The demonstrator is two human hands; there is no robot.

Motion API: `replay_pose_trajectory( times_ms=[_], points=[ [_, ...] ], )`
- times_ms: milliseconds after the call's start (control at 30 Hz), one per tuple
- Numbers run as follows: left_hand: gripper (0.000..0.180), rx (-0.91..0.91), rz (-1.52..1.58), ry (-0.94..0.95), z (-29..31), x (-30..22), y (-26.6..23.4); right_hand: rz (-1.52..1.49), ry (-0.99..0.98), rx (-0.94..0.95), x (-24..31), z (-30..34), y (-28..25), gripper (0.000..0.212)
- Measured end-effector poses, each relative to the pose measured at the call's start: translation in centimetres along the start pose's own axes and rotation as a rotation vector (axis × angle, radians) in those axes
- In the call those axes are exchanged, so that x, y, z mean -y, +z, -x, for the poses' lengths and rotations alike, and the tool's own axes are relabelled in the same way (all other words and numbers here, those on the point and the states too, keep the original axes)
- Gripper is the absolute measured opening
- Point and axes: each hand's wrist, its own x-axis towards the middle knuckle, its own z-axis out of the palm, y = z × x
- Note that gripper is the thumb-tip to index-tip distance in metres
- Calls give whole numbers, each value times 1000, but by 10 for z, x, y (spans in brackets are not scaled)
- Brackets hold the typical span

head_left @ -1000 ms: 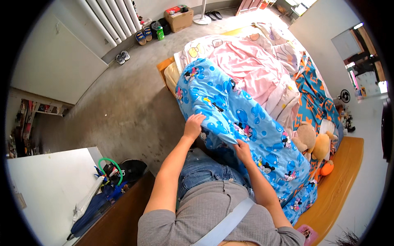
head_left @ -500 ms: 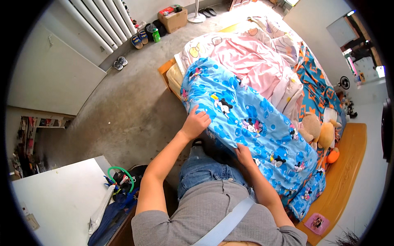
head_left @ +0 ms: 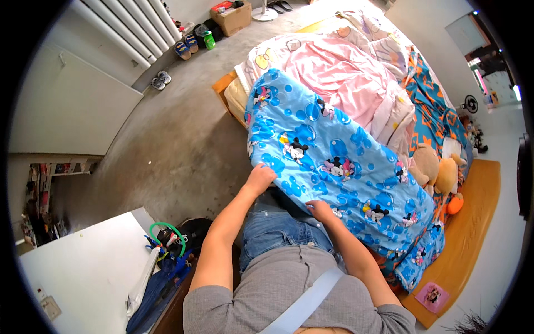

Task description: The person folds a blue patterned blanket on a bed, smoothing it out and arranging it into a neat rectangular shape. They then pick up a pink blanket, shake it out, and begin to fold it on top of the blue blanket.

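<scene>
A light blue quilt point(head_left: 356, 153) with cartoon figures and blue bubbles lies across the near side of the bed, its near edge lifted toward me. My left hand point(head_left: 261, 177) is closed on that edge, near the foot end. Farther right, my right hand point(head_left: 321, 210) pinches the same edge, close to my waist. Between the two hands the cloth runs fairly taut. Beyond it a rumpled pink and white quilt point(head_left: 339, 67) covers the far part of the bed.
Plush toys point(head_left: 445, 175) and an orange ball point(head_left: 455, 204) lie by the wooden headboard point(head_left: 473, 222). To my left stands a white-topped cabinet point(head_left: 83, 261) with a green hoop point(head_left: 181, 236) beside it. Shoes point(head_left: 161, 80), a green bottle point(head_left: 209, 40) and a cardboard box point(head_left: 231, 19) are along the wall.
Both hands have pulled the blue quilt's edge slightly toward me, the left one moving down and the right one a little left. More of the quilt's surface is spread flat.
</scene>
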Motion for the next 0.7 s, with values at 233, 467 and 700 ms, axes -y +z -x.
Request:
replay_pose_trajectory(
  times_ms=[233,467,700],
  points=[
    [12,-91,84,25,-18,-14,-29,-103,-307,-200,37,-29,-23,46],
    [16,-178,250,-58,-44,-39,-47,-63,-410,-291,88,-62,-42,38],
    [21,-190,319,-189,-52,-48,-45,-135,-287,-282,80,-81,-54,16]
  ],
)
